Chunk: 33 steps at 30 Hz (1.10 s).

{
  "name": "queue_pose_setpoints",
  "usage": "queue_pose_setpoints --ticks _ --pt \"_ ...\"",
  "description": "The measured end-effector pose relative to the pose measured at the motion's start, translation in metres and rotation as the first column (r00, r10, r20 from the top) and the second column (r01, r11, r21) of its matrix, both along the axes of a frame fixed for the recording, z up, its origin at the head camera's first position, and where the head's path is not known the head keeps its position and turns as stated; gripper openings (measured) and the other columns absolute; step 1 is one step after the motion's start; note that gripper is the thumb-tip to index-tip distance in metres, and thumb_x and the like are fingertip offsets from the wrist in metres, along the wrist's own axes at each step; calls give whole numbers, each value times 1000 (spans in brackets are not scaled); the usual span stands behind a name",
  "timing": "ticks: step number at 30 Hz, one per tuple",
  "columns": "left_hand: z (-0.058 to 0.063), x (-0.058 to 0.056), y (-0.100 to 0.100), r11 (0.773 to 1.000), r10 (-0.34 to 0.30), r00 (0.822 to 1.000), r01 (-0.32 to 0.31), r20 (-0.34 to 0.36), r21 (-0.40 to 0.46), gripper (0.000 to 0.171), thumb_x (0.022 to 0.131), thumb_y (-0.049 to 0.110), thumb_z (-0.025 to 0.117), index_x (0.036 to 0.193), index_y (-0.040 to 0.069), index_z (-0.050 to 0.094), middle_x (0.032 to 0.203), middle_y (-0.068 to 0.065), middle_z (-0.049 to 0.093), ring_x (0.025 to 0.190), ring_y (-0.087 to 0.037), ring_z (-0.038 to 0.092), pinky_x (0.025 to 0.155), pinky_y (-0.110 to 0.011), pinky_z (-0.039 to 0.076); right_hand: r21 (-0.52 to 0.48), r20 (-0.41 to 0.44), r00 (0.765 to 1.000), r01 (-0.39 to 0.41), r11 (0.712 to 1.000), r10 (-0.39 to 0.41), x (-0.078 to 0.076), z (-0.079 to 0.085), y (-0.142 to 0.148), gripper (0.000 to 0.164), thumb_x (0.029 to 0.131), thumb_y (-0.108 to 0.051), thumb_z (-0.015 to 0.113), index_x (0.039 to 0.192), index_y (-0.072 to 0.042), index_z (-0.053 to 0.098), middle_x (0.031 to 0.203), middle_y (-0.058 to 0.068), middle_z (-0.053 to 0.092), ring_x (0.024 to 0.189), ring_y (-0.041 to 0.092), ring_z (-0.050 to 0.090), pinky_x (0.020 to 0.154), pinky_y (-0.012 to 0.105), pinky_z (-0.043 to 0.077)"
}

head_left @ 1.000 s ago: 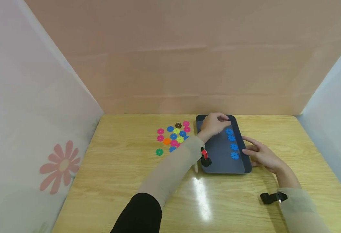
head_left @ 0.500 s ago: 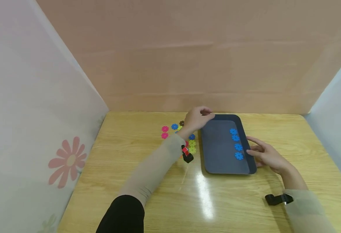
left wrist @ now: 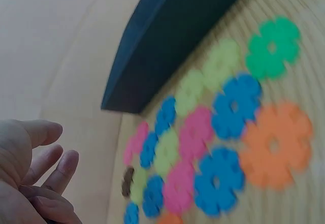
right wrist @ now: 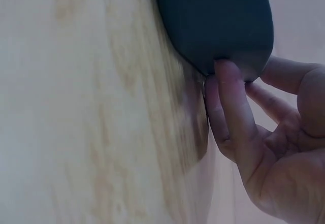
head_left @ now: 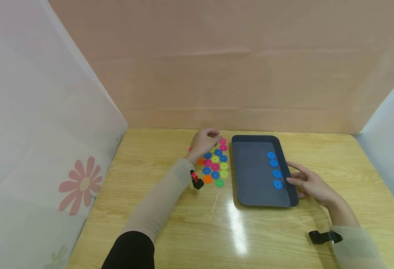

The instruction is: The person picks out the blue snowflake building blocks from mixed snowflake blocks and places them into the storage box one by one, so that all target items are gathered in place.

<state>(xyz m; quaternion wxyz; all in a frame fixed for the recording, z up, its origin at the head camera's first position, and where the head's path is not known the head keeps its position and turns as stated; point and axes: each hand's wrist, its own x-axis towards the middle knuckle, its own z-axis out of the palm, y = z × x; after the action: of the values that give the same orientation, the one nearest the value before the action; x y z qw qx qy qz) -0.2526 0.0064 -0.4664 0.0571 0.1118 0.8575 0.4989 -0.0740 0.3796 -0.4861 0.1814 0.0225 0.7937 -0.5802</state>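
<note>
Over the far left part of a group of flower-shaped plastic discs, my left hand (head_left: 203,142) hovers, thumb and fingers apart and nothing between them. The left wrist view shows its fingers loosely bent, with blue discs (left wrist: 236,104), pink discs (left wrist: 195,132) and an orange disc (left wrist: 277,145) beside them. My right hand (head_left: 314,186) rests its fingertips on the right side of a dark grey tray (head_left: 254,194). In the right wrist view the fingers (right wrist: 236,102) touch the tray's outer wall. Several blue discs (head_left: 277,173) lie in a column inside, along the tray's right side.
The tray stands on a wooden table (head_left: 170,231), just right of the loose discs. A green disc (head_left: 219,183) is the nearest of these to the front. A brown paper-like wall (head_left: 237,82) closes the back. Pale panels (head_left: 32,112) flank the table.
My left hand has moved left from over the tray's blue discs to the loose group. My right hand has kept its place at the tray's side. The head view has shifted slightly.
</note>
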Motion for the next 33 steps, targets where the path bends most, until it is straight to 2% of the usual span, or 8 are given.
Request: queue_pose_setpoints --ticks 6,12,20,27,33 --pt "-16 -5 -25 995 22 1000 -22 2 -99 27 97 37 73 118 19 75 106 8 72 95 -15 66 86 -38 52 4 -5 1000 1 1000 -1 8 2 -5 74 108 -22 59 167 -14 16 141 38 43 95 32 71 67 48 61" --pt "-27 -11 -41 981 30 1000 -28 4 -189 34 95 35 76 123 16 75 112 3 73 102 -20 66 93 -41 51 8 -2 1000 7 1000 -7 14 0 -9 73 108 -23 59 167 -15 17 142 37 43 93 33 70 64 46 60" --pt "-30 -13 -50 966 -8 998 23 60 -258 40 93 32 80 128 14 73 127 -1 71 119 -22 64 104 -42 48 -21 2 1000 16 1000 -16 21 -2 -13 73 108 -22 59 167 -15 17 139 37 46 96 36 72 70 51 61" --pt "-32 -14 -53 945 -45 998 58 47 -321 42 94 33 79 132 16 72 131 -1 70 124 -24 61 107 -44 46 -47 5 1000 22 999 -22 24 -3 -16 73 108 -20 59 167 -13 17 137 38 47 98 37 73 71 52 61" --pt "-34 -16 -52 932 -79 997 79 15 -353 40 94 31 79 130 14 74 130 -3 71 122 -25 64 103 -45 49 -72 6 1000 27 997 -27 24 -3 -16 73 108 -19 58 167 -13 16 136 38 48 99 36 73 71 53 61"
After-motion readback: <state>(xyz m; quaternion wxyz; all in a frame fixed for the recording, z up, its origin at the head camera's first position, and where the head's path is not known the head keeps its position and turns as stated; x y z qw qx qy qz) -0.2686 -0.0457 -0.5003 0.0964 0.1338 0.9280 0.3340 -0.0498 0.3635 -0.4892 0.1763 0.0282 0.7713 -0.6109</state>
